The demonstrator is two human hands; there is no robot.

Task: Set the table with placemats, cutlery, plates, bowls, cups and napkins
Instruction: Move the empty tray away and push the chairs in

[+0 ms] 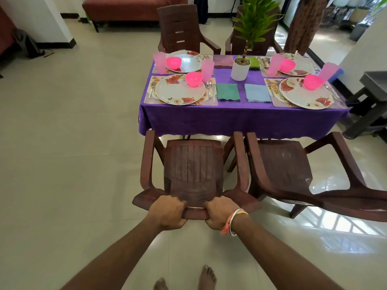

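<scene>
Left hand [167,213] and right hand [219,212] both grip the top edge of the chair [191,164] back, fingers curled round it | chair stands just before the table [230,118] with purple cloth | four plates [180,92] lie on placemats [150,100], each with pink bowl [194,79], pink cup [207,70] beside | cutlery [208,86] beside near-left plate | napkins [227,92] around the plant pot [240,72]
</scene>
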